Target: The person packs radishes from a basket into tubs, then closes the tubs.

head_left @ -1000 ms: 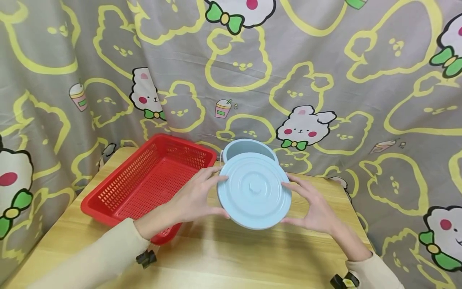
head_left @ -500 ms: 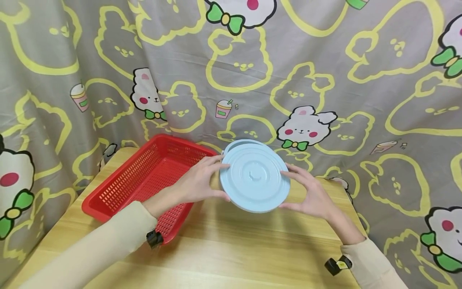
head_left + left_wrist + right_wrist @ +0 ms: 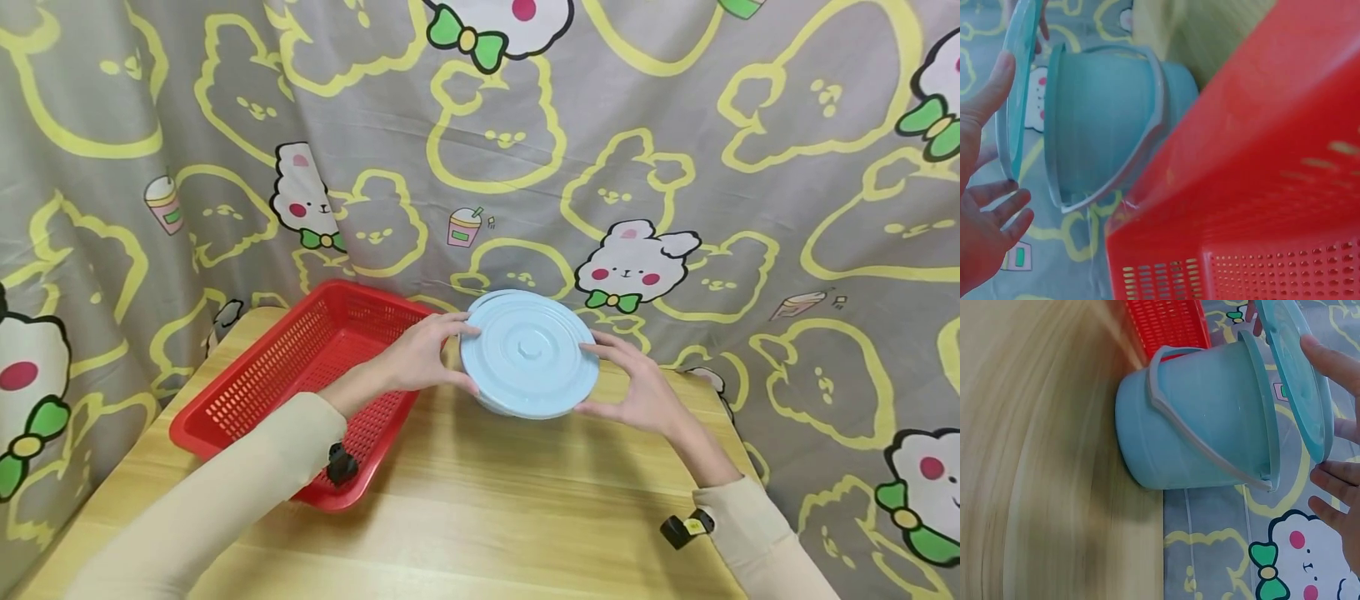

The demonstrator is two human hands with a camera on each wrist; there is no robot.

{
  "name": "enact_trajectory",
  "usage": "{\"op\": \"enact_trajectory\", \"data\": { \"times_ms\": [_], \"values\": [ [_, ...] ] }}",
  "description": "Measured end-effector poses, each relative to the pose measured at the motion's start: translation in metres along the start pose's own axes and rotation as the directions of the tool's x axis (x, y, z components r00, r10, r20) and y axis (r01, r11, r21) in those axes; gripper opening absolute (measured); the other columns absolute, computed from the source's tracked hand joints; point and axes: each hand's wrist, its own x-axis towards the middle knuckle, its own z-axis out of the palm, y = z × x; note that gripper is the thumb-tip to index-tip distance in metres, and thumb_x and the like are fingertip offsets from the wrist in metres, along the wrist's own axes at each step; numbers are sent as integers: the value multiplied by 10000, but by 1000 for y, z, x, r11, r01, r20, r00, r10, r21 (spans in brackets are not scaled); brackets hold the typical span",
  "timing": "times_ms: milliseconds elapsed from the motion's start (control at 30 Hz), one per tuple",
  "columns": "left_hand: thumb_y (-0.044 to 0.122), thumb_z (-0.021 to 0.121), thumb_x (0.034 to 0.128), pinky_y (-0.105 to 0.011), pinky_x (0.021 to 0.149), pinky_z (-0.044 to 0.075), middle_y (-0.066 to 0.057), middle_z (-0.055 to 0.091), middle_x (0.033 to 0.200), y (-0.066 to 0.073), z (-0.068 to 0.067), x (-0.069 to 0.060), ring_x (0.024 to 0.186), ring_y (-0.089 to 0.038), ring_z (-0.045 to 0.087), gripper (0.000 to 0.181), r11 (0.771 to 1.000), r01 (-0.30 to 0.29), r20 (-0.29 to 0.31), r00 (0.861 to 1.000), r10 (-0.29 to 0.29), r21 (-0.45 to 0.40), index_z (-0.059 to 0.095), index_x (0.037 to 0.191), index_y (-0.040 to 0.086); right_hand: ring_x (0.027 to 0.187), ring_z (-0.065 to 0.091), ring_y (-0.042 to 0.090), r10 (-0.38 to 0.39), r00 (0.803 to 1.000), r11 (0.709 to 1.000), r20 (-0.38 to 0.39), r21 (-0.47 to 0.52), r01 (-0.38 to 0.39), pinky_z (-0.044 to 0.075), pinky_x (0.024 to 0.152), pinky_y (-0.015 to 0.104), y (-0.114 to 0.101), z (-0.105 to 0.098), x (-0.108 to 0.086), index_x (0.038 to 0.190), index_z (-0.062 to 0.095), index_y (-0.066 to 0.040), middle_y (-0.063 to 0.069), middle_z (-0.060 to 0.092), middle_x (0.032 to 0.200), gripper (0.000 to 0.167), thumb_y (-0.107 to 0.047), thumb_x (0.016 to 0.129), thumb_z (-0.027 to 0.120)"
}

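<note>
Between both hands is a round light-blue lid (image 3: pixel 529 354) with a small raised knob. My left hand (image 3: pixel 426 353) grips its left edge, thumb at the near side and fingers farther back. On the opposite edge, my right hand (image 3: pixel 637 390) holds it the same way. Below the lid stands a light-blue bucket (image 3: pixel 1200 419), its grey handle (image 3: pixel 1191 428) hanging down along the side. Both wrist views show a gap between lid and bucket rim (image 3: pixel 1054 125), with the lid slightly tilted. From the head view the lid hides most of the bucket.
A red perforated plastic basket (image 3: pixel 197 429) stands left of the bucket, under my left forearm. The wooden table (image 3: pixel 480 517) extends in front. Behind it hangs a grey patterned curtain (image 3: pixel 510 108).
Both hands have carried the lid away from me, over the bucket's opening. The lid has tipped flatter, and the opening seen earlier is now covered from the head view.
</note>
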Motion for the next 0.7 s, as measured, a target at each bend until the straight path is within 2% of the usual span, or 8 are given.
{"op": "enact_trajectory", "data": {
  "times_ms": [367,500,700],
  "values": [
    [409,970,738,-568,1268,382,-167,485,1636,-19,7,10,1524,-384,445,820,995,58,17,998,-57,-78,649,1431,111,1489,435,489,99,992,995,76,-7,-99,366,1154,768,11,13,11,1455,623,-147,185,480,1625,846,-385,720,967],
    [414,964,746,-576,1282,357,-165,471,1647,-24,11,11,1542,-384,421,800,994,79,26,997,-78,-73,656,1421,113,1503,421,486,117,989,993,89,-20,-115,304,1167,806,14,17,15,1468,613,-151,179,471,1636,856,-416,729,955],
    [420,949,767,-590,1271,365,-174,512,1614,-29,12,14,1509,-393,452,772,996,74,9,997,-74,-49,661,1413,109,1510,411,481,132,988,991,83,-32,-130,265,1172,824,19,22,20,1476,606,-150,186,465,1640,857,-424,738,944]
  ]
}}
